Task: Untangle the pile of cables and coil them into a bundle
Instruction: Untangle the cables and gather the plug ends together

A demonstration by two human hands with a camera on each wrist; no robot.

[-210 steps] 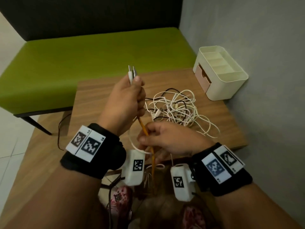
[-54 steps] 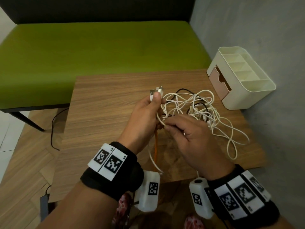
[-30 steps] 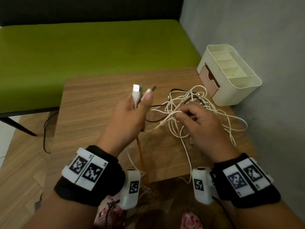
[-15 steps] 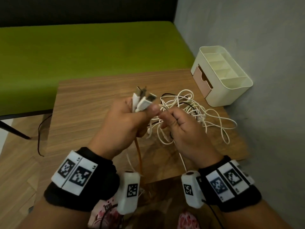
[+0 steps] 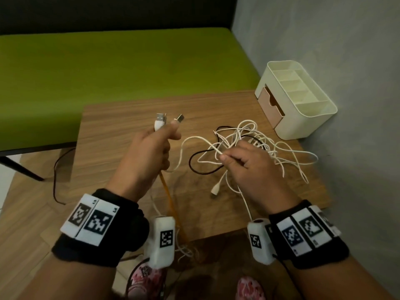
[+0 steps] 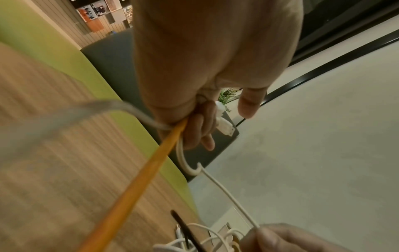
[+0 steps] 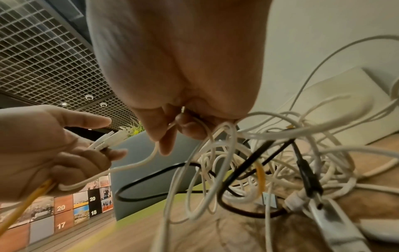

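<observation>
The left hand (image 5: 149, 152) has its fingers (image 6: 200, 131) curled tight round a gathered set of cable ends: two plugs (image 5: 167, 121) stick up out of the fist in the head view, though a third may be hidden behind them. An orange cable (image 5: 171, 204) and at least one white one trail down from under the palm towards 6 o'clock, off the near edge of the tabletop (image 5: 121, 131).

The right hand (image 5: 249, 167) pinches a single thin white strand (image 5: 203, 140) between thumb and forefinger. That strand loops across to the left fist at 9 o'clock.

Beyond the right hand, at about 1 o'clock from it, the tangle (image 5: 259, 141) lies on the tabletop. It is mostly thin white cable with one black cable (image 5: 194, 163) winding out at its 8 o'clock side. A loose white connector (image 5: 215, 189) hangs near 6 o'clock. How many white cables it holds cannot be counted, since the loops overlap too much.

These leads look light, limp and smooth, so they should slide through loops easily but snag where a plug catches. The safest place to take hold is probably just behind a plug, where the moulded collar gives a firm grip. From there the end can be fed back through the loops rather than hauled mid-length, which would likely tighten knots.

One cream organiser box (image 5: 303, 118) stands at 2 o'clock, against the wall.
</observation>
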